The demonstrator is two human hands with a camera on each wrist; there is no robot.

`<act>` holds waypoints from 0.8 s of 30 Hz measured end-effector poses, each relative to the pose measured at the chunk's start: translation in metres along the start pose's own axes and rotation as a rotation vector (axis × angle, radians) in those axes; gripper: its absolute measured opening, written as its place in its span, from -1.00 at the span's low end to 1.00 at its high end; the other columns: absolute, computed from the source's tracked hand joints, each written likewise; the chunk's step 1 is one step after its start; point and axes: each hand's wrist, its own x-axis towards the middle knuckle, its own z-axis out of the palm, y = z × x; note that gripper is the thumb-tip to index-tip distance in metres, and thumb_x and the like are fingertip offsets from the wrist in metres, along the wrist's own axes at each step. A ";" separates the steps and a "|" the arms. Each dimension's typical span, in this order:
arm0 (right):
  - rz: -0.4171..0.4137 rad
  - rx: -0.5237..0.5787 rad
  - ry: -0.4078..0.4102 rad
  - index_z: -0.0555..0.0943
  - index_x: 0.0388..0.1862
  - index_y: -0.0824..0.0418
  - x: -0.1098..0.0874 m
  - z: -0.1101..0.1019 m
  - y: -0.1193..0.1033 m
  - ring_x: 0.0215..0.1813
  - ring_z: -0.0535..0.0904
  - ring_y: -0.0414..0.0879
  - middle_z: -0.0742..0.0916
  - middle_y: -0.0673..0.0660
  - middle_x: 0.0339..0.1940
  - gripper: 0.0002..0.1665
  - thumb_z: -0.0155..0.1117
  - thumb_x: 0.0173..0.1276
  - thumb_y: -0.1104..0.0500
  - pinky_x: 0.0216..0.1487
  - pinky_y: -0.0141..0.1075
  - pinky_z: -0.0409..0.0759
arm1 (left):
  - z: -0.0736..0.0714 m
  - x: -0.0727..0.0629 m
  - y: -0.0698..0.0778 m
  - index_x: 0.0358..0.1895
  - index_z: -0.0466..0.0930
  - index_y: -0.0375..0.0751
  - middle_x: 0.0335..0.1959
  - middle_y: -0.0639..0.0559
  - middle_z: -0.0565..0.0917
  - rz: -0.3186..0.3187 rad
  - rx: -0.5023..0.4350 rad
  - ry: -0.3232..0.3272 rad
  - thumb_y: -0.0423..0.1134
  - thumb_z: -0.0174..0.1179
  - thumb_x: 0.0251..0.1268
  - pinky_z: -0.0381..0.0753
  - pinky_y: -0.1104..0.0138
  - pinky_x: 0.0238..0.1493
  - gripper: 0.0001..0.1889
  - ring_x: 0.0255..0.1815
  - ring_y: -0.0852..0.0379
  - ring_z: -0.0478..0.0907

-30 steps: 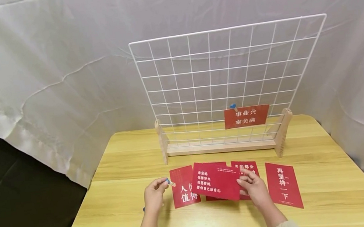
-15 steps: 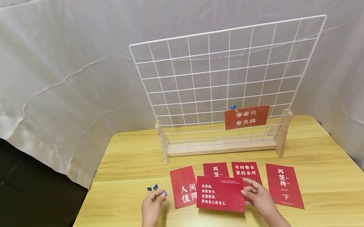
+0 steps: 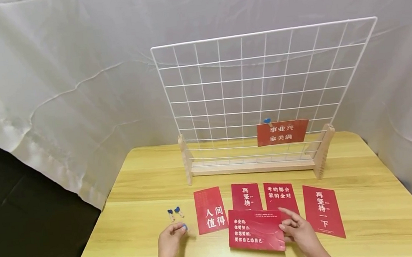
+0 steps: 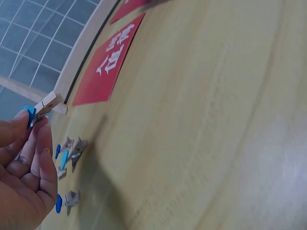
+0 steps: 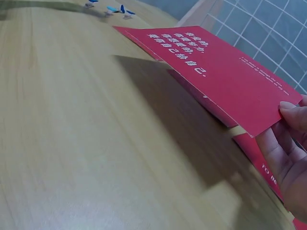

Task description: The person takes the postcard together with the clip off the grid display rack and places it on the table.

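Note:
My left hand [image 3: 169,242] pinches a small wooden clothespin [image 4: 47,104] by its blue heart end, left of the cards and raised over the table. Thumb and fingers of my right hand [image 3: 300,231] grip the right edge of a red card [image 3: 256,228] with white lettering. That card is held tilted above the table, its shadow falling below it in the right wrist view. It overlaps the lower parts of two red cards behind it, one [image 3: 246,195] left and one [image 3: 281,196] right. More heart clothespins [image 3: 178,210] lie just beyond my left hand.
At the back stands a white wire grid [image 3: 249,78] in a wooden base [image 3: 251,167]. A red card [image 3: 283,133] hangs on it from a blue heart clothespin [image 3: 267,121]. Other red cards lie at the left [image 3: 210,212] and right [image 3: 324,212] of the row.
The right hand has brought its card down toward the person, uncovering more of the cards behind. The left hand has drawn back with its clothespin, leaving two others visible on the table.

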 end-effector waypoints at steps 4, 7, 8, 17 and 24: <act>-0.006 -0.027 0.003 0.28 0.18 0.30 -0.002 -0.003 0.003 -0.57 0.45 -0.15 0.53 0.08 -0.52 -0.36 0.08 0.05 0.54 -0.54 -0.32 0.54 | -0.004 -0.002 -0.005 -0.20 0.47 -0.52 -0.28 -0.22 0.56 -0.022 0.031 -0.029 -0.38 0.10 0.09 0.51 0.29 -0.20 -0.75 -0.24 -0.04 0.52; 0.007 -0.040 0.004 0.25 0.19 0.32 -0.003 -0.005 0.006 -0.55 0.48 -0.12 0.53 0.12 -0.49 -0.35 0.07 0.07 0.53 -0.51 -0.28 0.56 | -0.007 -0.003 -0.008 -0.23 0.49 -0.51 -0.35 -0.16 0.58 -0.022 0.063 -0.032 -0.38 0.12 0.07 0.52 0.31 -0.25 -0.77 -0.31 0.01 0.53; 0.014 -0.045 0.004 0.24 0.20 0.32 -0.003 -0.006 0.006 -0.54 0.49 -0.12 0.53 0.13 -0.48 -0.35 0.07 0.07 0.53 -0.49 -0.26 0.56 | -0.008 -0.003 -0.009 -0.25 0.49 -0.51 -0.37 -0.13 0.58 -0.028 0.065 -0.030 -0.39 0.13 0.06 0.52 0.32 -0.27 -0.78 -0.32 0.02 0.53; 0.050 -0.054 -0.017 0.27 0.17 0.33 -0.007 -0.013 0.013 -0.46 0.52 -0.07 0.53 0.18 -0.44 -0.38 0.10 0.06 0.50 -0.41 -0.15 0.56 | -0.012 -0.004 -0.015 -0.30 0.51 -0.48 -0.45 -0.03 0.58 -0.065 0.142 -0.043 -0.39 0.14 0.04 0.51 0.28 -0.31 -0.81 -0.38 0.08 0.51; 0.048 -0.054 -0.081 0.30 0.13 0.32 -0.007 -0.017 0.018 -0.41 0.52 -0.07 0.55 0.16 -0.43 -0.41 0.12 0.05 0.46 -0.38 -0.14 0.56 | -0.011 -0.004 -0.019 -0.35 0.53 -0.46 -0.50 0.02 0.55 -0.093 0.180 -0.035 -0.40 0.13 0.04 0.50 0.32 -0.37 -0.85 -0.43 0.15 0.48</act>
